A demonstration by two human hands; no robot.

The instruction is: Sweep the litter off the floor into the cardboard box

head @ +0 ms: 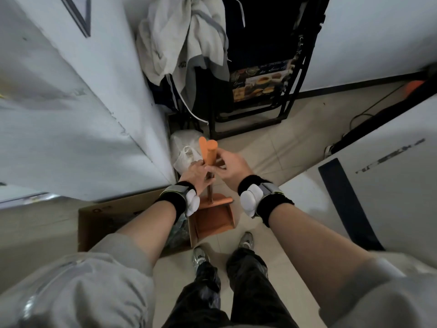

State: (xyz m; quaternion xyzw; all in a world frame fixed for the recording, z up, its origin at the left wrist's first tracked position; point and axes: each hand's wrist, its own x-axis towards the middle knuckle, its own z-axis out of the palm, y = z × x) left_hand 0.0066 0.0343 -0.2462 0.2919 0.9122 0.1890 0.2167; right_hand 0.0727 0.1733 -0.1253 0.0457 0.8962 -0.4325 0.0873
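Two orange handle tops (208,149) stand side by side in front of me, one of a broom and one of a dustpan. My left hand (195,175) grips the left shaft just under its orange grip. My right hand (228,166) pinches the right handle with its fingertips. The orange dustpan (214,218) stands upright on the tiled floor below my hands. The cardboard box (104,221) lies open at the lower left against the wall, partly hidden by my left forearm. The broom head is hidden.
A white wall panel (82,114) closes off the left. Clothes (179,43) hang over a black rack (255,91) ahead. White plastic bags (184,147) sit in the corner. A white cabinet (390,185) stands at the right. My feet (222,252) stand on beige tiles.
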